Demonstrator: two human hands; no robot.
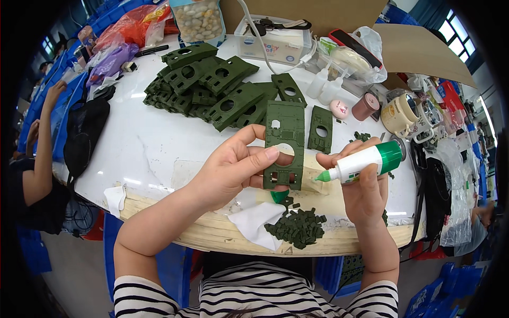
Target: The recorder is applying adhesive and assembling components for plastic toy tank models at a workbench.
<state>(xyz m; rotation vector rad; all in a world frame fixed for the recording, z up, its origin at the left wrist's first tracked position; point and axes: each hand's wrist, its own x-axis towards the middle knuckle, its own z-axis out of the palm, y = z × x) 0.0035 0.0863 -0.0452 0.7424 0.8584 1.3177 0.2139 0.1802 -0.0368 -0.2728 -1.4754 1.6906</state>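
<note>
My left hand [225, 167] grips a dark green plastic model tank hull plate [284, 119] upright, thumb near its round hole. In my right hand [367, 199] is a white glue bottle [358, 164] with a green base; its green nozzle points left toward the plate, apart from it. Below the plate lies a heap of small dark green parts [297, 228] beside a white tissue [258, 222]. A bright green cap-like piece [279, 196] shows just under the plate. Beyond my hands, more hull plates [212, 79] are piled up, and one single plate [320, 130] lies apart.
Small bottles [330, 89], a pink tin [366, 107] and a cream mug [398, 114] stand at the right. A clear box [273, 45] and a bag of pale nuts [197, 22] are at the back. Another person's arm [45, 138] is at far left.
</note>
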